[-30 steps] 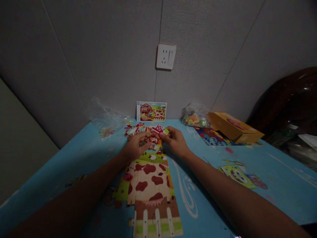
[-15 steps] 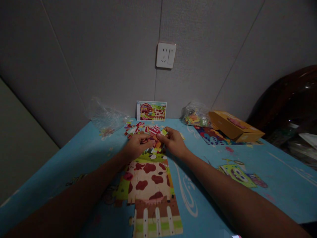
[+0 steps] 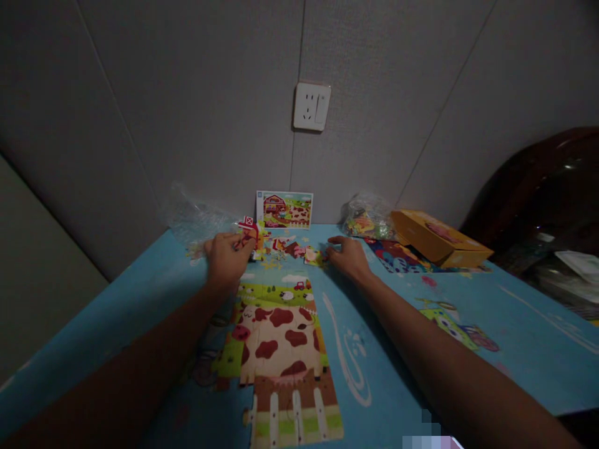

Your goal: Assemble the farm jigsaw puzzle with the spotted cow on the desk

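Observation:
A partly joined farm jigsaw (image 3: pixel 281 337) with a spotted cow and a fence lies on the blue table (image 3: pixel 468 374). My left hand (image 3: pixel 227 260) is lifted at the far left of the loose pieces, its fingers pinched on a red barn piece (image 3: pixel 248 224). My right hand (image 3: pixel 347 255) lies on the table to the right with fingers stretched toward a loose yellow-green piece (image 3: pixel 312 255). Several loose pieces (image 3: pixel 285 248) lie between my hands.
A reference picture card (image 3: pixel 284 209) leans on the wall under a white socket (image 3: pixel 311 107). A clear plastic bag (image 3: pixel 196 218) lies at the back left, a bag of pieces (image 3: pixel 367 221) and a yellow box (image 3: pixel 437 237) at the back right. A dark chair (image 3: pixel 538 187) stands right.
My hands have parted from the middle. The left hand moved left and up with the red barn piece; the right hand moved right and flattened on the table.

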The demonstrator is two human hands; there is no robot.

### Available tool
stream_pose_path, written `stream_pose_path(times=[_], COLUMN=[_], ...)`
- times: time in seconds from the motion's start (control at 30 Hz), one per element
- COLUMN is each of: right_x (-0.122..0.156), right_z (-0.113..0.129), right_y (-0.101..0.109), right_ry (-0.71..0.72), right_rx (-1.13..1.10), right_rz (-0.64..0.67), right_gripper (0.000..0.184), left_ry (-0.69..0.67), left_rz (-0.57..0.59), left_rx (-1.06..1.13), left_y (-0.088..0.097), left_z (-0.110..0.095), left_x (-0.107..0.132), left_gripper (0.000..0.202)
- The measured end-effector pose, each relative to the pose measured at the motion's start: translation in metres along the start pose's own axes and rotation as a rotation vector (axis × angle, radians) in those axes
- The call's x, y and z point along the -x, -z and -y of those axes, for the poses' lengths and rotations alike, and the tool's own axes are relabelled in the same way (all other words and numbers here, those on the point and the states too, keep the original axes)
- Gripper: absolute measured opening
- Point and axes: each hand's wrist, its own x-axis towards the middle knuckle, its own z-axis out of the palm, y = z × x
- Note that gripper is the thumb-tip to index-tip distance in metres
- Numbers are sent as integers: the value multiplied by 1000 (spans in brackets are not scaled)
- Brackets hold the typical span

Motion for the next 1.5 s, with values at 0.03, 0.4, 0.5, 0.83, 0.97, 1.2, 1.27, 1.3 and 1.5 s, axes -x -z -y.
stream_pose_path(times=[0.03, 0.4, 0.5, 0.83, 0.97, 1.2, 1.27, 1.3, 1.5], right_x=[1, 5, 1, 39, 26, 7, 4, 2, 4], right_z=[0, 11, 12, 59, 39, -3, -8, -10, 6], right_y=[-2, -1, 4, -13, 9, 19, 15, 14, 11], right_ry=[12, 60, -40, 125, 53, -194, -207, -218, -92], right_rx=[15, -96, -419, -844, -199, 369, 297, 252, -224], right_rz=[40, 65, 7, 233, 23, 270, 283, 266, 141], right_gripper=[33, 20, 16, 33, 32, 56, 53, 50, 19], left_ry=[13, 216, 202, -497, -389, -87, 1, 18, -298], left_rz=[-28, 141, 135, 408, 235, 192, 246, 260, 210], left_rx=[-48, -214, -261, 279, 288, -210, -326, -348, -176], left_y=[0, -8, -7, -3, -3, -8, -11, -12, -11], left_z=[1, 9, 5, -29, -25, -4, 0, 2, -3], left_x=[0, 3, 5, 35, 30, 14, 14, 15, 19], left_gripper=[23, 41, 49, 42, 32, 49, 62, 66, 68])
